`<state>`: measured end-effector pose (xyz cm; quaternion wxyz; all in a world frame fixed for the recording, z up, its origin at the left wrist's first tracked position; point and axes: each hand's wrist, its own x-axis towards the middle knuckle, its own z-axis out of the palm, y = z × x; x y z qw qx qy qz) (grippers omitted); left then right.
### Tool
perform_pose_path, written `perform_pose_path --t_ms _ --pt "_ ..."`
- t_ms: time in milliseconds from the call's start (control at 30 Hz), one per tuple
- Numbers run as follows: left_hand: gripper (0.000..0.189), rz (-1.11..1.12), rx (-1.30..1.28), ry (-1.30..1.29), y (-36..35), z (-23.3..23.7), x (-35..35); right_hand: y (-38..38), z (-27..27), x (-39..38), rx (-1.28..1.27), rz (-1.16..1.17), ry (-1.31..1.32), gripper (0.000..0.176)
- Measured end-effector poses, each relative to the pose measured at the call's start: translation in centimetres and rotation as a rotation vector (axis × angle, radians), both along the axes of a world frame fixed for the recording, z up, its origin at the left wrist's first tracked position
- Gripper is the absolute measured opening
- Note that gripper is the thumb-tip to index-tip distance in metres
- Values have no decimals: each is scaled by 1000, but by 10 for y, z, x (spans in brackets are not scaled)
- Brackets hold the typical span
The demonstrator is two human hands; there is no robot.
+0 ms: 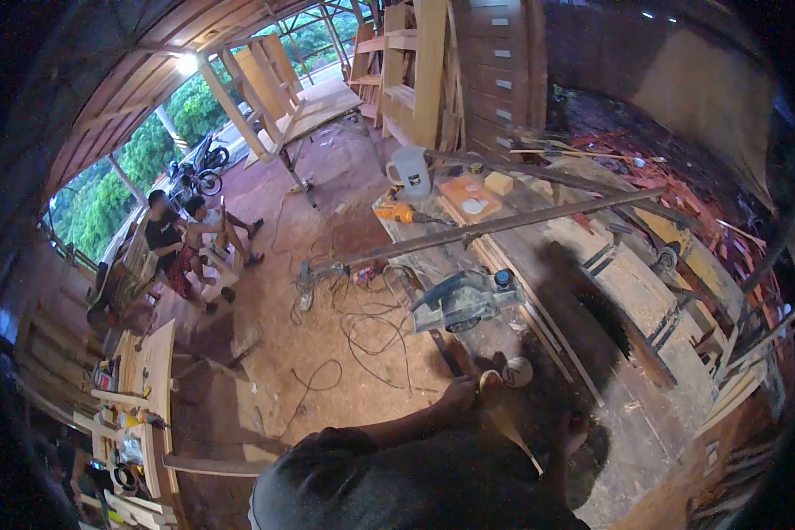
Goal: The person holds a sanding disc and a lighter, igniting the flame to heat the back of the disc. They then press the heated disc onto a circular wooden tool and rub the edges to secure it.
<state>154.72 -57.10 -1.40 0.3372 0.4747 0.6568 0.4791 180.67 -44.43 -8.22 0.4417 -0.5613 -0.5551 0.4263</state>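
Observation:
My left hand (458,393) is at the near edge of the workbench (627,397), its dark fingers closed at the upper end of a curved, pale wooden piece (506,419). That piece slants down between my forearms. In the shadow to its right is my right hand (577,427), too dark for its fingers or any held thing to be made out. A round disc (518,372) lies just beyond the wooden piece. Farther up the bench rests a power planer (466,300).
On the bench are an orange power tool (396,212), a white jug (410,171) and a long bar (503,226). Cables (375,331) loop over the floor. Two people (163,237) sit at the left, near a side bench (161,389). Boards (428,79) lean at the back.

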Motion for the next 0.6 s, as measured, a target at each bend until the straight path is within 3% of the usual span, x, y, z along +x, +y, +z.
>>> perform_pose_path --t_ms 100,133,200,233,300,333,400,433,500,533,600 --pt "23 96 -55 -195 2 20 9 -1 6 -3 78 -6 -38 35" --pt "23 98 -53 -196 4 8 8 0 3 -6 109 -19 14 34" --pt "25 224 -140 -683 9 -8 5 3 -1 -5 141 -31 67 33" --pt "25 224 -139 -684 9 -5 6 5 -1 -2 27 -30 -42 32" --pt "26 341 -124 -1005 8 7 9 7 -6 2 -87 -28 -150 31" --pt "26 341 -123 -1005 6 -25 -1 7 -10 2 -76 -47 -128 31" --pt "23 -37 336 89 3 -115 -30 10 -32 4 -63 -65 -104 31" --pt "23 -38 337 90 3 -104 -24 15 -59 13 -14 -48 -114 32" --pt "20 148 40 -200 5 -60 -6 15 -62 13 36 -32 -123 32" --pt "20 147 40 -200 8 -53 -5 5 -16 1 41 -64 -162 34" --pt "18 333 -154 -806 13 -47 -3 -6 17 -5 47 -96 -201 35"
